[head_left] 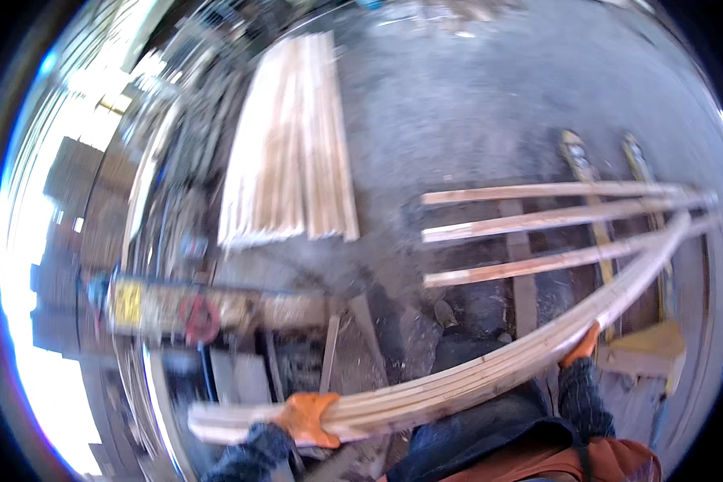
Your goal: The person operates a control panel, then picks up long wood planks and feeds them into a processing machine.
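Observation:
A bundle of long pale wooden boards (pixel 458 381) stretches across in front of my body, from the lower left up to the far right. My left hand (pixel 309 418), in an orange glove, is closed around the bundle near its left end. Farther right, my right hand (pixel 582 347), also orange-gloved, grips the same boards from the near side; its fingers are partly hidden by the wood. Beyond the bundle, three separate boards (pixel 538 218) lie spaced apart across supports, and their right ends meet near the bundle's far end.
A stack of pale boards (pixel 289 145) lies on the concrete floor (pixel 458 96) at the upper left. Left of me stands a worn bench (pixel 241 312) with a red round part (pixel 199 319). Two yellowish pallet-truck forks (pixel 598 233) reach under the spaced boards. A yellow block (pixel 643 351) is at right.

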`<action>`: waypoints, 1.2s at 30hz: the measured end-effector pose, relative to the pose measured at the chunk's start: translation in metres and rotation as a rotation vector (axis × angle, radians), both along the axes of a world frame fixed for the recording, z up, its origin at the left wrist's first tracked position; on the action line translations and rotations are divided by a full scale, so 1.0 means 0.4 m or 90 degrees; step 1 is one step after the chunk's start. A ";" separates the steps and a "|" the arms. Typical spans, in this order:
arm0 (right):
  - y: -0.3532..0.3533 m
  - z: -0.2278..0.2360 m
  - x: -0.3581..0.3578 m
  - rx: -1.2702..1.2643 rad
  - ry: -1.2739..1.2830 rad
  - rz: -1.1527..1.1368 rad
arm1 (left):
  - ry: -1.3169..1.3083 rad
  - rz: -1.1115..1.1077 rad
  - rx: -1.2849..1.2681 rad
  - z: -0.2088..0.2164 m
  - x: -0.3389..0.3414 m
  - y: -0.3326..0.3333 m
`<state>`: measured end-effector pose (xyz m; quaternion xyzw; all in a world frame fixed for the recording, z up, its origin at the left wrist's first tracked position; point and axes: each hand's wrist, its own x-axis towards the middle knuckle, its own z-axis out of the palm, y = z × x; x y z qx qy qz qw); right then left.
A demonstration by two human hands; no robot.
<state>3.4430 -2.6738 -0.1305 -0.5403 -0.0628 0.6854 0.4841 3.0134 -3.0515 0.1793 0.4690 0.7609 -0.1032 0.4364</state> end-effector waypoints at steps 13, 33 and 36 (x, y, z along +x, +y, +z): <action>-0.065 0.213 0.148 0.281 -0.103 0.033 | 0.102 0.003 0.342 -0.040 0.089 -0.346; -0.629 0.320 -0.102 -0.832 1.150 0.795 | 0.068 -0.029 0.131 -0.028 0.038 -0.715; -0.820 0.193 -0.066 -0.282 0.734 0.453 | 0.023 -0.102 0.416 -0.129 0.237 -0.513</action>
